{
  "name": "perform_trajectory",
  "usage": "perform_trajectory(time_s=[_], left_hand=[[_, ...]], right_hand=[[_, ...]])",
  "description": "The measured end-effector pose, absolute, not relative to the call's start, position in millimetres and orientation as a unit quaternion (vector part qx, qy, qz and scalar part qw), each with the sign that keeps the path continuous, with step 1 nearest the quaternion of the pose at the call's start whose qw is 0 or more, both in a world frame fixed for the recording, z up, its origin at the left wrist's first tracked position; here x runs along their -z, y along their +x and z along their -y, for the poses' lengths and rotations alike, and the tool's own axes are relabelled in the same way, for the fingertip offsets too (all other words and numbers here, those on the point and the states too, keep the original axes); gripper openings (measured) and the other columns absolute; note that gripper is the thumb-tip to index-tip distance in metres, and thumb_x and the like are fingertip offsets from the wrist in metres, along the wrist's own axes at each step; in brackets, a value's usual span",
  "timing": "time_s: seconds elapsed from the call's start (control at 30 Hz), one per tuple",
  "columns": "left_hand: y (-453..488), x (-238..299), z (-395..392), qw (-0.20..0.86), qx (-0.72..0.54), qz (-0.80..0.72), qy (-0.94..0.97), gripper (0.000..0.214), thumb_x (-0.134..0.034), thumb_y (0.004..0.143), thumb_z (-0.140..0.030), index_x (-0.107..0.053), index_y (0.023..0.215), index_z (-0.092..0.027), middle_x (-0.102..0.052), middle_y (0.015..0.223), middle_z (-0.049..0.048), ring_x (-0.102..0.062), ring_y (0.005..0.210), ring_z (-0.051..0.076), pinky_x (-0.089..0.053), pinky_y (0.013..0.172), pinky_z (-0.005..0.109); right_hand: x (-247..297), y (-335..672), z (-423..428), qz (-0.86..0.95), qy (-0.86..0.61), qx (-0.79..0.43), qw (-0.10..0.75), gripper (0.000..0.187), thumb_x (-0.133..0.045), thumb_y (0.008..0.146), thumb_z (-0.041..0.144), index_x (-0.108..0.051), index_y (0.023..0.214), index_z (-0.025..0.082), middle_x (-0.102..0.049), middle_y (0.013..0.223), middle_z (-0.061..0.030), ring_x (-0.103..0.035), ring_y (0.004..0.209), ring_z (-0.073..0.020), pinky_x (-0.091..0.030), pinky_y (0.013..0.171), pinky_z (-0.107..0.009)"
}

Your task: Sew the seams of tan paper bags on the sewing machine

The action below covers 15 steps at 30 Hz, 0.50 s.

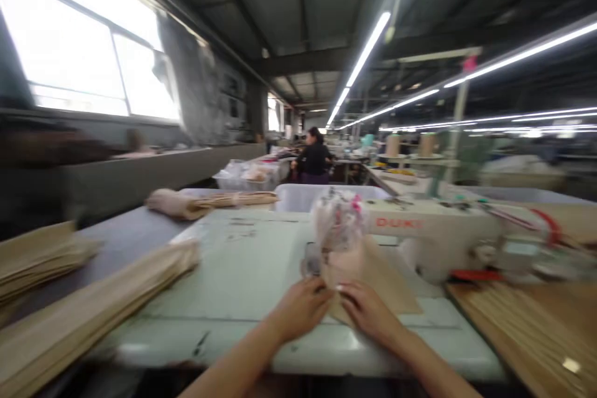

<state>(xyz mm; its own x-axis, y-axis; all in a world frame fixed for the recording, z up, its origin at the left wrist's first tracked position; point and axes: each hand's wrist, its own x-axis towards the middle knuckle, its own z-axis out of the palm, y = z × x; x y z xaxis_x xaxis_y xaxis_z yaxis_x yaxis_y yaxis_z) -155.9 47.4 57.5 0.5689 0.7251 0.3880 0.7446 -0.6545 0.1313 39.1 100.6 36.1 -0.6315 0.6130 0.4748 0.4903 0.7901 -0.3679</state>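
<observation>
A beige fabric piece [387,280] lies on the pale green bed of a sewing machine [429,236], running under the needle area. My left hand [305,305] is closed on the fabric's near left edge, fingers bent and thumb close to the cloth. Opposite it, my right hand [366,308] pinches the same fabric, its fingertips almost touching those of the left. The machine's head, wrapped in clear plastic [338,221], stands just beyond my fingers. Blur hides the needle and the exact seam.
Stacked beige fabric strips [93,311] lie along the left side, with a folded pile [41,261] further out. A rolled bundle [172,202] rests behind. On the right, a brown board [536,329] carries more strips. A co-worker [314,158] is ahead; thread cones [393,146] stand beyond the machine.
</observation>
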Motion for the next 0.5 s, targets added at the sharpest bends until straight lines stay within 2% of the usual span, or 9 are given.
perform_trajectory(time_s=[0.1,0.2,0.27,0.37,0.5], left_hand=[[-136.7,-39.4,-72.3,-0.003,0.233,0.395,-0.889,0.033,-0.041,0.102,-0.023,-0.058,0.131,-0.023,-0.061,0.113,0.009,-0.061,0.106,0.022,-0.053,0.095,0.042],[-149.4,-31.0,-78.2,-0.016,0.227,0.4,-0.888,0.038,-0.041,0.102,-0.025,-0.052,0.138,-0.03,-0.058,0.117,0.0068,-0.061,0.108,0.02,-0.053,0.096,0.038],[-154.9,-30.6,-76.9,-0.021,0.217,0.41,-0.886,0.04,-0.042,0.102,-0.026,-0.048,0.14,-0.033,-0.057,0.119,0.0054,-0.061,0.109,0.019,-0.053,0.097,0.034],[-153.9,-34.2,-76.9,-0.013,0.202,0.422,-0.884,0.042,-0.041,0.101,-0.025,-0.045,0.142,-0.034,-0.057,0.122,0.0058,-0.061,0.111,0.017,-0.053,0.098,0.029],[-154.2,-36.0,-82.1,0.034,0.204,0.403,-0.891,0.043,-0.049,0.095,-0.021,-0.05,0.136,-0.031,-0.062,0.118,0.0046,-0.064,0.109,0.017,-0.054,0.094,0.023]], right_hand=[[-24.6,85.1,-106.1,0.886,-0.364,-0.088,0.272,0.023,-0.062,0.092,0.017,-0.067,0.114,0.016,-0.068,0.118,-0.0091,-0.061,0.113,-0.0211,-0.047,0.103,-0.038],[-23.4,77.0,-114.2,0.891,-0.357,-0.091,0.264,0.025,-0.06,0.091,0.017,-0.068,0.116,0.019,-0.069,0.117,-0.0066,-0.061,0.113,-0.0204,-0.045,0.105,-0.034],[-24.9,68.7,-117.3,0.901,-0.332,-0.097,0.26,0.03,-0.058,0.092,0.019,-0.064,0.122,0.02,-0.065,0.127,-0.0067,-0.057,0.12,-0.0208,-0.041,0.109,-0.035],[-25.4,68.2,-120.0,0.916,-0.299,-0.113,0.243,0.037,-0.052,0.097,0.025,-0.056,0.133,0.021,-0.057,0.14,-0.0075,-0.05,0.132,-0.0208,-0.028,0.119,-0.041],[-25.2,76.0,-127.1,0.935,-0.279,-0.115,0.186,0.042,-0.043,0.101,0.028,-0.047,0.142,0.021,-0.051,0.146,-0.0072,-0.042,0.139,-0.0188,-0.018,0.123,-0.044]])
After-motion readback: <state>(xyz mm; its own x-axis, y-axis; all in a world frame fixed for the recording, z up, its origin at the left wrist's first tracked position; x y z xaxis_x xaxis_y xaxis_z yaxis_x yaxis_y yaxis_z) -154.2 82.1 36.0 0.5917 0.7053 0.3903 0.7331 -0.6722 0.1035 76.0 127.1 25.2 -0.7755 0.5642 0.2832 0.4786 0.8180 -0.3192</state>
